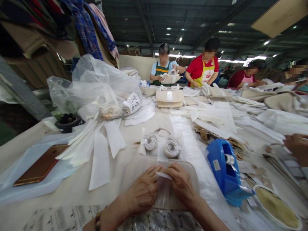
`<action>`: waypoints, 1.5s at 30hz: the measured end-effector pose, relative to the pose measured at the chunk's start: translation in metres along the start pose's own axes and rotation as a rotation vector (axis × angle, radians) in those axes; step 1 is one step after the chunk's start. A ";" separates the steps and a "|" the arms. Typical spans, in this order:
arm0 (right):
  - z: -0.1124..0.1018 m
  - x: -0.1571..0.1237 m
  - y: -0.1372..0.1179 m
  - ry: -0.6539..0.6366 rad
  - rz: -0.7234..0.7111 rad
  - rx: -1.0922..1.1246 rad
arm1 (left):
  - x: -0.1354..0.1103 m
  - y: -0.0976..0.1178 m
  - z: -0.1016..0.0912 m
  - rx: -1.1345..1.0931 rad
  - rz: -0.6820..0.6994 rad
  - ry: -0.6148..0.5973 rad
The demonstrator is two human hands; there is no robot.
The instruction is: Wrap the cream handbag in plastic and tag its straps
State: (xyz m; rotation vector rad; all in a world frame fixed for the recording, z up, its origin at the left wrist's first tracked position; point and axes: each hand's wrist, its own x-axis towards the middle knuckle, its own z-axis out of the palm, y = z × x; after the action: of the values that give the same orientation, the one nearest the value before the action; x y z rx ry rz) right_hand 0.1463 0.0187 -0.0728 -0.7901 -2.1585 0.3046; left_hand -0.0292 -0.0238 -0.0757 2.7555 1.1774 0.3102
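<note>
A beige handbag [189, 173] lies flat in front of me, with a translucent white wrapping strip [162, 150] running across its middle. My left hand [144, 189] rests on the bag, its fingers laid over the flap beside the strip. With thumb and fingers, my right hand [179, 183] pinches the loose end of a small white strip [164, 175] just above the bag. Two wrapped strap coils [171, 147] sit at the bag's far edge. Patterned plastic sheeting [158, 220] lies under the near edge.
A blue tape dispenser [222, 170] and a round tub of yellowish stuff [276, 207] stand right. Left are a phone [40, 165], white paper strips [99, 160] and a clear plastic bag [96, 83]. A finished-looking handbag [169, 97] stands ahead. Co-workers are across the table; another person's hand [297, 147] reaches in right.
</note>
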 end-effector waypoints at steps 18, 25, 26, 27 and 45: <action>0.027 -0.007 0.008 0.057 0.214 -0.151 | -0.002 0.006 0.004 -0.368 0.052 0.440; 0.027 -0.003 0.006 0.046 0.262 -0.164 | -0.001 0.007 0.001 -0.116 0.047 0.373; 0.027 -0.002 0.005 0.051 0.261 -0.170 | 0.000 0.007 0.001 -0.043 0.051 0.366; 0.027 -0.002 0.005 0.054 0.261 -0.177 | 0.000 0.008 0.001 0.027 0.053 0.357; 0.017 0.016 0.006 -0.069 0.529 -0.224 | -0.003 0.009 0.006 0.268 0.018 0.258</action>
State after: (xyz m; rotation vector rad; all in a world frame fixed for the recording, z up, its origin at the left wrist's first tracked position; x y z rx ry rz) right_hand 0.1284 0.0336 -0.0765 -1.5008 -2.0369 0.3635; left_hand -0.0236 -0.0327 -0.0802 3.0281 1.3426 0.5635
